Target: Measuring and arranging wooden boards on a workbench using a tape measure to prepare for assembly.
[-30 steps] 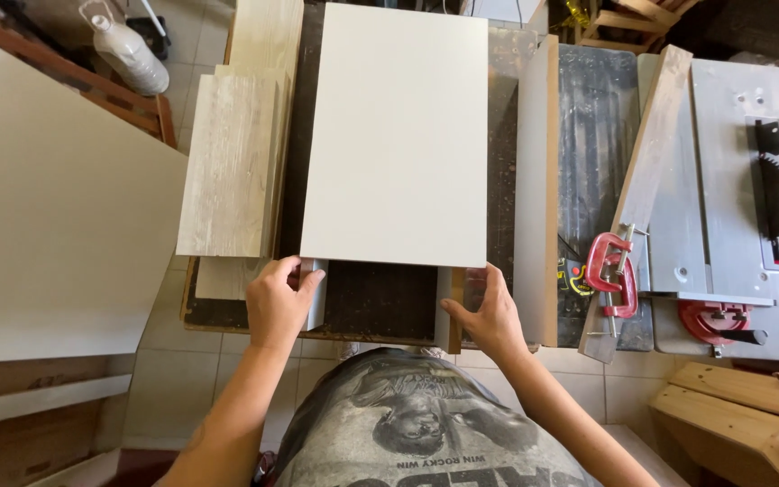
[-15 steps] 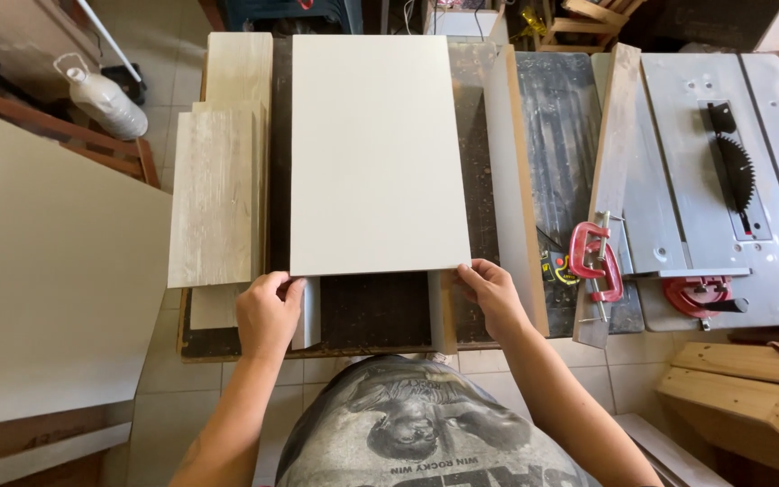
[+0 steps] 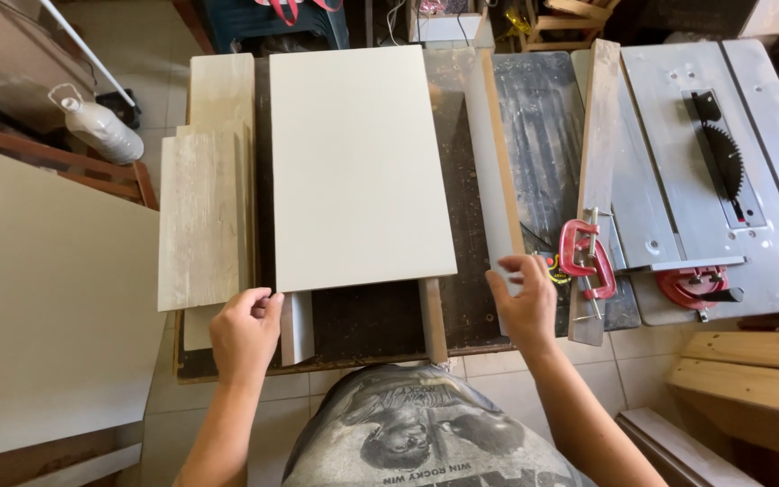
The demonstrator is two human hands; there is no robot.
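Observation:
A large cream-white board (image 3: 358, 162) lies flat on two narrow strips (image 3: 297, 329) on a dark workbench (image 3: 367, 320). My left hand (image 3: 245, 332) rests at the board's near left corner, fingers curled beside the left strip. My right hand (image 3: 523, 302) has its fingers on the near end of a long grey strip with a wooden edge (image 3: 496, 171) that lies along the board's right side. Neither hand lifts anything.
Pale wood-grain planks (image 3: 202, 216) lie left of the board. A table saw (image 3: 714, 171) with an exposed blade stands at the right, with a red clamp (image 3: 583, 257) on a wooden fence. A big white panel (image 3: 42, 307) leans at the left. A white jug (image 3: 101, 126) sits on the floor.
My right hand has left the board's near right corner and moved right to the grey strip. The left hand stays at the near left corner. The view has shifted a little.

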